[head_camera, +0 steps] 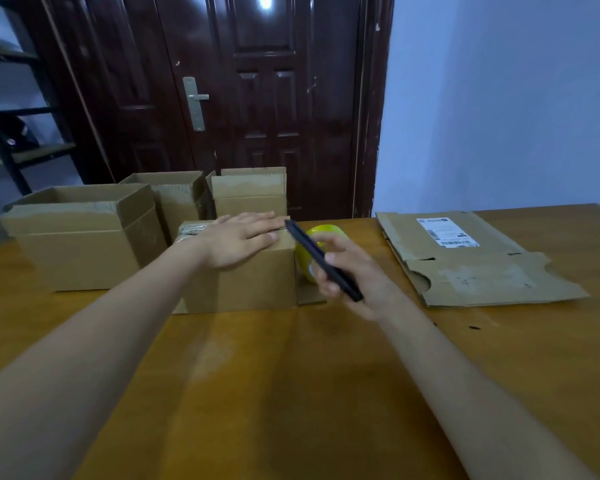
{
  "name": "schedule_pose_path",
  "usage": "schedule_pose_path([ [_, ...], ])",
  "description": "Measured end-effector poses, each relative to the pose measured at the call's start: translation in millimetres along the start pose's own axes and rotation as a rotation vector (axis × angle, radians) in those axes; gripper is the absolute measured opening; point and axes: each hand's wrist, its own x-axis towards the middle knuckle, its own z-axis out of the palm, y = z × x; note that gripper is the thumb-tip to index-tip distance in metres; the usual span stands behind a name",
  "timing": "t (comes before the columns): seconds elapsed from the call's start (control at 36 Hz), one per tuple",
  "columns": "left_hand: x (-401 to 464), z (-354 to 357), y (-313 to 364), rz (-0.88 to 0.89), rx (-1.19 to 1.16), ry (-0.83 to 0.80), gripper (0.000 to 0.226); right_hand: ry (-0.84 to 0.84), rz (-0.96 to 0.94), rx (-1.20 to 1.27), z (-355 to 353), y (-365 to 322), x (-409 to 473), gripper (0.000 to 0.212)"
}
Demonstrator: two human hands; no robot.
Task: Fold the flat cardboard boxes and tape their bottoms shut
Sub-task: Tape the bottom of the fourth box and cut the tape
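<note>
A small cardboard box [243, 285] stands bottom-up in the middle of the wooden table [291, 393]. My left hand [239, 240] lies flat on its top, fingers straight, over a tape strip. My right hand [347, 275] grips a black utility knife [321, 259] whose tip points at the box's upper right edge. A yellow-green roll of tape [317, 237] sits just right of the box, partly hidden behind the knife and my fingers. A flat unfolded cardboard box [471, 261] with a white label lies at the right.
Three folded boxes stand open-topped at the back left: a large one [80, 240], a middle one [177, 199] and one behind the small box [250, 192]. A dark door [257, 98] and a black shelf [11, 109] stand beyond the table.
</note>
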Motion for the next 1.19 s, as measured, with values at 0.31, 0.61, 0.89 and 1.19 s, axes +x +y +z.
schedule_pose_path([
  [0.31,21.2,-19.8,20.5,-0.049,-0.115,-0.084,0.055,0.408,-0.145,0.018,-16.7,-2.5,-2.9,0.029],
  [0.61,58.0,-29.2,26.3,-0.094,-0.284,-0.051,0.015,0.362,-0.168,-0.002,-16.8,1.4,-1.3,0.041],
  [0.89,78.5,-15.7,37.8,0.094,-0.385,-0.1,0.031,0.556,-0.275,-0.164,-16.9,-1.1,3.8,0.036],
  [1.19,66.8,-6.1,33.3,0.042,-0.588,-0.088,0.042,0.564,-0.29,-0.387,-7.2,6.7,6.9,0.01],
])
